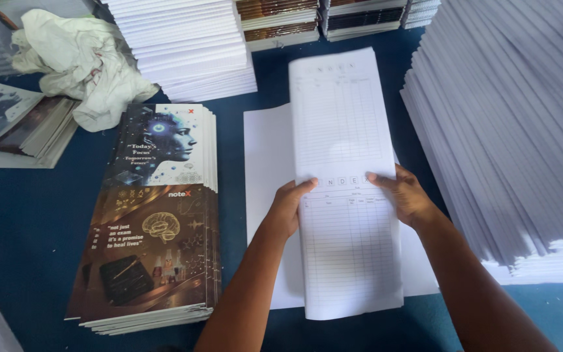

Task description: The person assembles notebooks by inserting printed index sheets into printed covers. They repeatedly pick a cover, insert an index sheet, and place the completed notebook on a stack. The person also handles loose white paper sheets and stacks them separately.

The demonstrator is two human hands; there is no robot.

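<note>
Left hand [287,207]: grip clamped on ruled sheet bundle's [346,182] left edge.
Right hand [406,195]: grip clamped on its right edge.
Bundle: over white sheet [265,195], blue worktop [21,215].
Beside: printed covers stack [154,215].

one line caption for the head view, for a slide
Both hands, left and right, grip a long ruled sheet bundle beside a stack of printed covers.
</note>
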